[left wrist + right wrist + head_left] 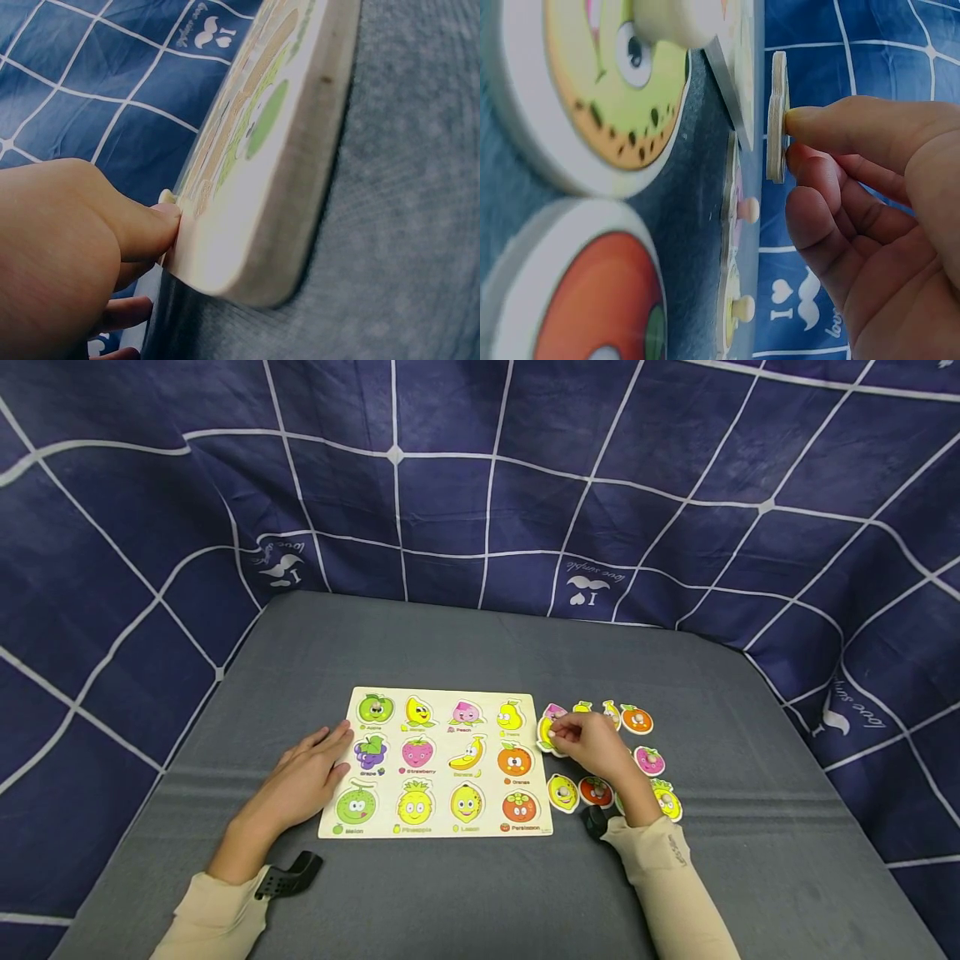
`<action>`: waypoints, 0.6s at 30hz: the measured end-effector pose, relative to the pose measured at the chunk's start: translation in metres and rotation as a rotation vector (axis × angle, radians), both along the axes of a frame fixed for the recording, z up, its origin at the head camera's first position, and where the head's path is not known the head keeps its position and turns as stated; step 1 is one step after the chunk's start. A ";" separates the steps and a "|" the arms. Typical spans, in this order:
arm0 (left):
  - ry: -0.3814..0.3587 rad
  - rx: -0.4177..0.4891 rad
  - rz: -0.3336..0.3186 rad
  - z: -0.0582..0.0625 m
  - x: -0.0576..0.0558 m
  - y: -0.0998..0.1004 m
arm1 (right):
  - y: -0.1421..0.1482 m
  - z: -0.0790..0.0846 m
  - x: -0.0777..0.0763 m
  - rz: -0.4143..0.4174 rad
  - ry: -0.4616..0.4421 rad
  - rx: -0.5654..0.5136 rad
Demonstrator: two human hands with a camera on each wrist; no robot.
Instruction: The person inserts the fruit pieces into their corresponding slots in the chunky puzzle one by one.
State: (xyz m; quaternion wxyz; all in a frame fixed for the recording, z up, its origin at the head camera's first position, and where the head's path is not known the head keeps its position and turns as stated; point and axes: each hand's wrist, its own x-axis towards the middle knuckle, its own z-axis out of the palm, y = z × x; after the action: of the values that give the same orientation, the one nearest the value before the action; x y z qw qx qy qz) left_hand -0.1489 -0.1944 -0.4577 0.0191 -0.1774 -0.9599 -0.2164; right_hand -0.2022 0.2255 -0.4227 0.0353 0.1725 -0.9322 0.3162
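Observation:
A pale wooden fruit puzzle board (435,781), printed with colourful fruits and their names, lies flat on the grey cloth. My left hand (303,781) rests at the board's left edge with fingers extended; in the left wrist view the thumb (154,232) touches the board near its corner. Just off the right edge of the board, my right hand (596,745) pinches a yellow fruit puzzle piece (545,737) between thumb and fingers. The right wrist view shows that piece (777,120) edge-on, raised above the others, its printed face hidden.
Several loose knobbed pieces lie around the right hand, among them a lemon (562,793), a red persimmon (596,792), an orange (637,719) and a pink fruit (648,761). A dark blue curtain (450,502) with white lines hangs behind the grey table (450,893).

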 end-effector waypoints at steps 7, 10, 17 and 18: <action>-0.005 0.001 0.005 0.001 0.001 0.000 | -0.007 0.001 -0.002 0.017 0.025 0.006; -0.002 0.000 0.003 0.001 0.001 0.000 | -0.009 0.001 -0.003 0.019 0.023 0.008; 0.003 -0.001 -0.001 0.001 0.000 0.000 | -0.013 -0.002 -0.005 0.024 0.049 0.007; 0.002 -0.001 -0.001 0.001 0.000 0.000 | -0.014 -0.003 -0.005 0.026 0.051 0.005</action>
State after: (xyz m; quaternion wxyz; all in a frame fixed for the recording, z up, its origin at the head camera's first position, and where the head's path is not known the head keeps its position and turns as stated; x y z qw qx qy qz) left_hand -0.1484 -0.1942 -0.4570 0.0200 -0.1781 -0.9599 -0.2157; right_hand -0.2076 0.2113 -0.4252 0.0543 0.1925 -0.9296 0.3097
